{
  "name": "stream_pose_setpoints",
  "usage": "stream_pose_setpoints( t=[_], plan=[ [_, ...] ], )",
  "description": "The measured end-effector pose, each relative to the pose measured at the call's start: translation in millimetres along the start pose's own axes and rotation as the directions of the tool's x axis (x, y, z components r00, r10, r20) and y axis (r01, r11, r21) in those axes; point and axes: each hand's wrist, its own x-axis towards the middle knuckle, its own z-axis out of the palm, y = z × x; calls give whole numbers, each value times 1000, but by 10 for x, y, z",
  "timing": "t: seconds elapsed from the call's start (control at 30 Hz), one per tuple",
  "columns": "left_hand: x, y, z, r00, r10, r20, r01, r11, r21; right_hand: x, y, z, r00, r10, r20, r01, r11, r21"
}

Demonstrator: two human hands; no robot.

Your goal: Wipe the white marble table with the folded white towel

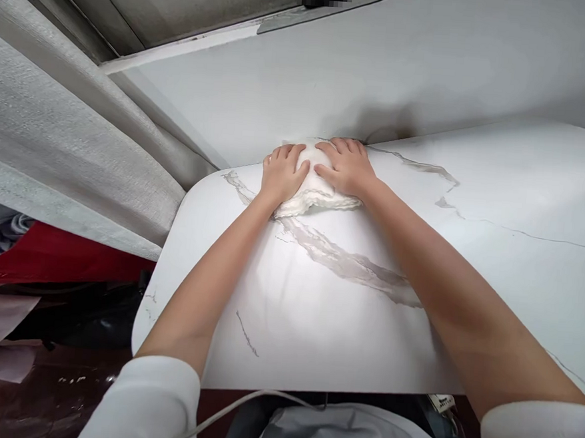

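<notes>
A folded white cloth (319,197) lies near the far edge of the white marble-patterned table (305,326). My left hand (282,173) rests on the cloth's left part, its fingers spread and pointing away from me. On the right part of the cloth lies my right hand (349,167), fingers also apart. Both palms face down, and the two thumbs point toward each other with a small gap between them. The cloth's ruffled near edge shows below the hands; its far part is partly hidden by the fingers.
A pale wall (292,85) stands right behind the table's far edge. A light curtain (79,111) hangs at the left, with red fabric (64,253) below it. A pale cable (239,402) crosses in front of the table's near edge.
</notes>
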Motion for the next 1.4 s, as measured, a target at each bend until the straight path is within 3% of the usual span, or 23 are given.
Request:
stream_pose_setpoints(
  t=[0.27, 0.53, 0.73, 1.13, 1.4],
  plan=[
    [213, 143, 81, 999, -43, -21, 44, 998, 39, 100, 195, -42, 999, 34, -38, -31, 997, 75],
    [174, 184, 97, 999, -27, -29, 28, 999, 16, -31, 185, -53, 996, 70, -55, -70, 998, 11],
    [75, 332, 108, 999, 26, -19, -26, 999, -42, -263, 197, -106, 989, 122, -80, -123, 992, -12],
    [-520, 593, 40, 996, 87, 1, -86, 993, -79, -959, 99, -135, 986, 137, -89, -143, 988, -59],
    [-1277, 841, -37, 997, 66, -39, -66, 998, 2, -1622, -68, -249, 998, 43, -42, -47, 993, -108]
  ],
)
